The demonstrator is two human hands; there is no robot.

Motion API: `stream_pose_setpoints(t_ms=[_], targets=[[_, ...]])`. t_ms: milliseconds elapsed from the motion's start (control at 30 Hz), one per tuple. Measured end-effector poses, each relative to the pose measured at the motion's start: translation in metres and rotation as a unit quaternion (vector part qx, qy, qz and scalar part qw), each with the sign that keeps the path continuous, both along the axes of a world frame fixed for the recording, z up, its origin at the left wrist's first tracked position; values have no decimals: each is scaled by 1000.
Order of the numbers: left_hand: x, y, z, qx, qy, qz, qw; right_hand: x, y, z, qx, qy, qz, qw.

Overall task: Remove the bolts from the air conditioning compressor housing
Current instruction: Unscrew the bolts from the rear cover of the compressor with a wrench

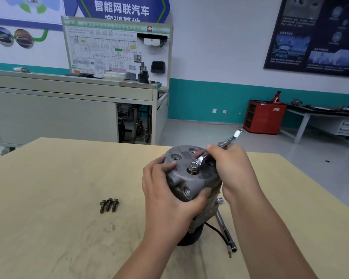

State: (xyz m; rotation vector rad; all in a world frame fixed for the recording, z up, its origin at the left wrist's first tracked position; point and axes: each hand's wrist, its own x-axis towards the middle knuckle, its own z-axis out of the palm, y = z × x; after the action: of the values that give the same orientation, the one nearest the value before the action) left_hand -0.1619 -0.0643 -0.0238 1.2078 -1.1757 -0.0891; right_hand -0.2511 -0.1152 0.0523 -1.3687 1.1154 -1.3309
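A workshop classroom with white walls and a teal band, a wiring display board in the upper left of the frame and a red metal cabinet (264,116) at the right. The lower half is filled by a pale wooden surface (48,198).

Just right of centre stands the grey cast-metal air conditioning compressor (204,176), upright on its dark pulley end. The left hand (169,198) is wrapped round the side of its housing, steadying it. The right hand (232,166) is clamped on the shaft of a silver combination wrench (227,142), whose ring end sits over a hex-headed steel bolt (193,165) on the top face.

Three brownish flanged bolts (109,205) lie side by side on the surface, well left of the compressor, and several threaded holes on the top face show empty. So the job looks well advanced, with the bolt under the wrench the one in hand. Whether any more are hidden beneath the right hand, I cannot tell.

A chrome ratchet handle (223,222) lies just to the lower right of the compressor.
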Motion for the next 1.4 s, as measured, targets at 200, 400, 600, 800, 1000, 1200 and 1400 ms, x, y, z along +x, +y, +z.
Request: stream_pose_setpoints(t_ms=[200,400,600,800,1000,1200,1400], targets=[[0,0,2,9,-6,-3,1000,19,-3,19,-62,259,8,964],[2,-1,1,20,6,-22,1000,23,13,11,-149,302,0,942],[3,-2,3,25,-16,-23,999,19,33,-4,-259,294,6,920],[2,-5,3,24,14,-39,999,4,37,-34,-434,193,-109,873],[1,-3,1,7,2,-16,1000,-6,34,-48,-351,24,-100,931],[1,-1,3,4,3,-12,1000,-5,24,-48,-244,-141,-38,959],[3,0,2,12,2,-10,1000,4,3,-23,-83,-119,-43,989]])
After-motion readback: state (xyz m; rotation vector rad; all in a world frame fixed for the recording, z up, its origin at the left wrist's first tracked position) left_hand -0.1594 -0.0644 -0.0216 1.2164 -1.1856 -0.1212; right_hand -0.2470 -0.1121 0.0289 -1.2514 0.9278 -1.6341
